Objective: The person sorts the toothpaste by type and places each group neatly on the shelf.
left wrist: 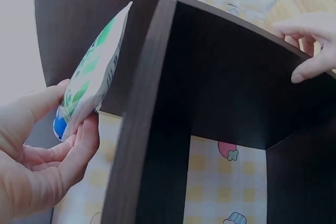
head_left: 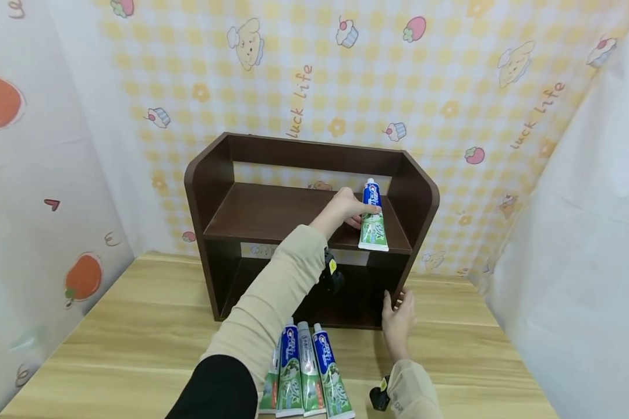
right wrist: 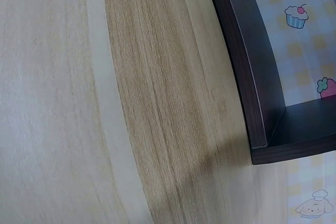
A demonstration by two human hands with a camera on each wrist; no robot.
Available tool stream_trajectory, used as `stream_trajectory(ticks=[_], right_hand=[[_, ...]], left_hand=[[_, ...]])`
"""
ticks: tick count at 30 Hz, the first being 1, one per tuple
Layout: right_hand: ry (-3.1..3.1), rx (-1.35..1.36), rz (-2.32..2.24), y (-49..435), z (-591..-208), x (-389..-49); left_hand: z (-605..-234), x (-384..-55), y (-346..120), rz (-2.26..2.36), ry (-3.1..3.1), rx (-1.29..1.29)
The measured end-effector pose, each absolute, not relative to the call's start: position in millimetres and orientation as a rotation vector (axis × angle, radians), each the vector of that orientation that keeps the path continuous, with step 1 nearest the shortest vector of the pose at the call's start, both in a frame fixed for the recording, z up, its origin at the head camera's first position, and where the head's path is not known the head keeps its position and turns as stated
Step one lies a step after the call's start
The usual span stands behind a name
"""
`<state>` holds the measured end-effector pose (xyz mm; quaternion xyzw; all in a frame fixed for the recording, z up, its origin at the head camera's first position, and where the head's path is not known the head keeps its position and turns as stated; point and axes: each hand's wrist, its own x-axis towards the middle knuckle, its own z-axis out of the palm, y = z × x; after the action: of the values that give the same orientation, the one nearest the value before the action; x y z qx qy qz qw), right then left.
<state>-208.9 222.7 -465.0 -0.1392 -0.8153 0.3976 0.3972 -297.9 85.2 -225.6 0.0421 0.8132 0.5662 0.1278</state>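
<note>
My left hand (head_left: 344, 208) pinches a blue, green and white toothpaste tube (head_left: 373, 230) between thumb and fingers. The tube is held cap up over the right end of the upper board of a dark brown two-tier shelf (head_left: 272, 212). In the left wrist view, the tube's flat crimped end (left wrist: 127, 11) points up beside the board's front edge. Lower down, my right hand (head_left: 398, 323) grips the front edge of the shelf's right side panel, thumb on the inner face and fingers outside. The right wrist view shows the shelf frame (right wrist: 239, 51) but not the hand.
Several more toothpaste tubes (head_left: 335, 384) lie side by side on the wood-grain table (head_left: 152, 349) before the shelf, partly hidden by my left sleeve. A yellow checked cloth (head_left: 304, 75) hangs behind, with white sheets (head_left: 582, 233) at both sides.
</note>
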Motion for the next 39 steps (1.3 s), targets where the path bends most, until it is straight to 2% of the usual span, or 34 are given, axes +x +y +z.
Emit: stream_trajectory(ticks=[9, 25, 34, 39], right_hand=[[-2.046, -0.350, 0.981, 220.8, -464.3, -209.4], [-2.038, -0.344, 0.985, 221.8, -465.0, -208.9], [-2.055, -0.349, 1.011, 220.0, -463.2, -208.2], [-2.054, -0.344, 1.006, 221.2, -463.2, -208.1]], left_hand=[[-233.2, -313.1, 103.1, 1.569, 2.425, 0.070], [-240.0, -314.1, 109.4, 1.458, 2.578, 0.132], [-239.2, -315.6, 103.3, 1.288, 2.643, 0.223], [-234.1, -303.8, 88.5, 1.141, 2.641, 0.347]])
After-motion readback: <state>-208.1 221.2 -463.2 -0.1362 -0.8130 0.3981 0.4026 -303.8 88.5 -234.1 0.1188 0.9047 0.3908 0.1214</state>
